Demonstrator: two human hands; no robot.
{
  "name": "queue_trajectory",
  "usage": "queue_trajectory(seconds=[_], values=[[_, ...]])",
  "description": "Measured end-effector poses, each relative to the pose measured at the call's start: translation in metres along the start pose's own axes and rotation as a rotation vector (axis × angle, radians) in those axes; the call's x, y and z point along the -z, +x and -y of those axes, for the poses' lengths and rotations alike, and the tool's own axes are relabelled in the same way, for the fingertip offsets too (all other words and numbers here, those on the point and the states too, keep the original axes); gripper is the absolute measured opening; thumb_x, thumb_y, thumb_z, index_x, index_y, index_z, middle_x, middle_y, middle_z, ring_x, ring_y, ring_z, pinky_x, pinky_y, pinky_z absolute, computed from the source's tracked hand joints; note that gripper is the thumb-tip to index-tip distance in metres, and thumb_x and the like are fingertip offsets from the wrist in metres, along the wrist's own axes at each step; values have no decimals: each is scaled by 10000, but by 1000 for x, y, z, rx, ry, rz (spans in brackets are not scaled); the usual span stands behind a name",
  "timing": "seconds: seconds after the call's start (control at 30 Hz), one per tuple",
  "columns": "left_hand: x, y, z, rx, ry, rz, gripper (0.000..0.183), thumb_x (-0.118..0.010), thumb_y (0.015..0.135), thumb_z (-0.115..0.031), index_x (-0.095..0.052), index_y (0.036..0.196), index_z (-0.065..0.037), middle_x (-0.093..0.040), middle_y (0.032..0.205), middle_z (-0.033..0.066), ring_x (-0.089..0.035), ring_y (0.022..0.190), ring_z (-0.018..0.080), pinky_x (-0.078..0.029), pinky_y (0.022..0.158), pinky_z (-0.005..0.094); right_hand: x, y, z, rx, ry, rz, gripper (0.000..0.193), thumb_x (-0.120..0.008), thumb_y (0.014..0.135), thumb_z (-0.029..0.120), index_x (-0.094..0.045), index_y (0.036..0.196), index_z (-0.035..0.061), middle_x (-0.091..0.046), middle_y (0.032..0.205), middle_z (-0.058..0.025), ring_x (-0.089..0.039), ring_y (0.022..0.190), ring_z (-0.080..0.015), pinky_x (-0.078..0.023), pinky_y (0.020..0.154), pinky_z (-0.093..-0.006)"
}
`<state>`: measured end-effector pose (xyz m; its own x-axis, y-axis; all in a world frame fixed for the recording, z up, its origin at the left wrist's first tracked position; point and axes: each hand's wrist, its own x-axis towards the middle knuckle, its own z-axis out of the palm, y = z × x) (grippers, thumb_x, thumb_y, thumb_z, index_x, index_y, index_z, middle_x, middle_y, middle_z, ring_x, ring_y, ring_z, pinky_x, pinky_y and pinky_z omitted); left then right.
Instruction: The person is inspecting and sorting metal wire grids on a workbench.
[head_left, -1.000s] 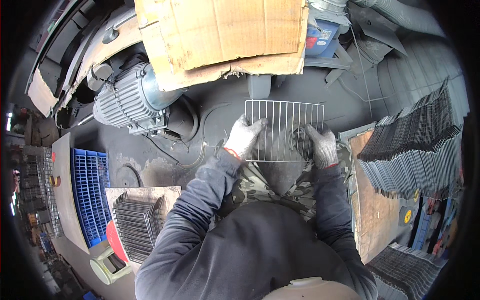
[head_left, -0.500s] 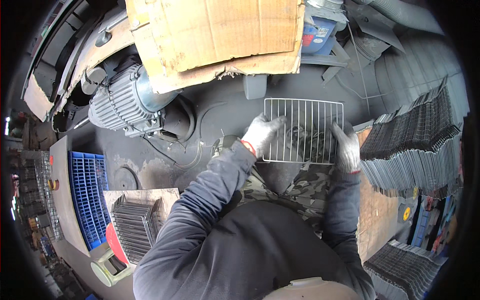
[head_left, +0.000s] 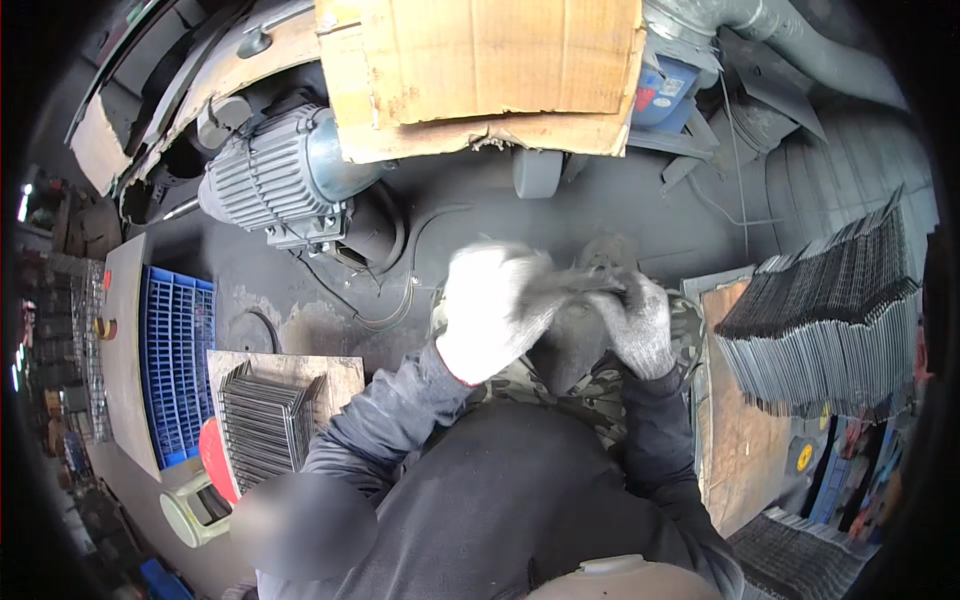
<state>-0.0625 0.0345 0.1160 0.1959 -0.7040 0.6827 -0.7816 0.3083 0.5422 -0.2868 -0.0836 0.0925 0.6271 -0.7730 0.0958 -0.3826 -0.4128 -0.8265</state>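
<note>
Over by the blue crate (head_left: 178, 365), a board (head_left: 345, 373) bears wire racks (head_left: 262, 428); the left hand (head_left: 492, 312) and right hand (head_left: 640, 325) nearly meet, their grip too blurred to tell.

My left grip (head_left: 492, 310) and right grip (head_left: 641, 325) make two, pictured amid three wire-rack stacks (head_left: 820, 345) — one at left, two at right — with one ribbed motor (head_left: 265, 185), one blue plastic grid (head_left: 180, 365) and one pale green stool (head_left: 178, 518).

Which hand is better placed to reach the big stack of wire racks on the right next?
Probably the right hand: it is nearer the stack of wire racks; the left hand is farther off. Blur between them hides whether either is free.
</note>
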Motion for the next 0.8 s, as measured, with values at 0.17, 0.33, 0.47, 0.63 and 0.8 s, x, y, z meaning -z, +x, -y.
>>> queue_trajectory(seconds=[0.17,0.33,0.47,0.63,0.8], values=[[-3,-14,-33,1064,-345,-290,959,-897,818,-101,-349,1603,-49,-632,1378,205,-670,1162,299,-581,1021,459,-41,8,-17,-105,965,-531,225,-761,1029,131,-702,1238,72,-763,1145,-106,-740,1029,-297,-606,926,-425],[-42,-47,-7,1138,-1039,-334,584,-764,988,-57,-443,1467,35,-672,1305,163,-683,1084,197,-584,943,329,-68,-1,-14,-401,1522,-412,450,-723,1079,293,-517,1443,126,-656,1274,-127,-699,1127,-348,-582,998,-550],[-40,-44,-4,1031,-1266,-356,236,-679,1063,-75,-642,1270,31,-746,1097,93,-708,924,155,-586,818,290,-79,-8,-13,-522,1614,-410,450,-679,1104,269,-500,1475,90,-655,1268,-136,-679,1224,-351,-566,1074,-593],[-44,-65,15,1048,-1167,-326,107,-646,1091,-106,-712,1119,-28,-733,926,55,-704,819,142,-575,690,282,-82,-26,-40,-484,1578,-286,414,-643,1116,188,-522,1479,28,-660,1327,-155,-681,1246,-331,-586,1078,-543],[-33,-56,4,1263,-1230,-366,123,-622,1107,-131,-697,1168,-54,-719,968,45,-693,757,138,-588,635,301,-72,-47,-54,-540,1562,-315,379,-645,1101,126,-573,1442,-24,-682,1361,-182,-695,1222,-315,-593,1058,-468]])
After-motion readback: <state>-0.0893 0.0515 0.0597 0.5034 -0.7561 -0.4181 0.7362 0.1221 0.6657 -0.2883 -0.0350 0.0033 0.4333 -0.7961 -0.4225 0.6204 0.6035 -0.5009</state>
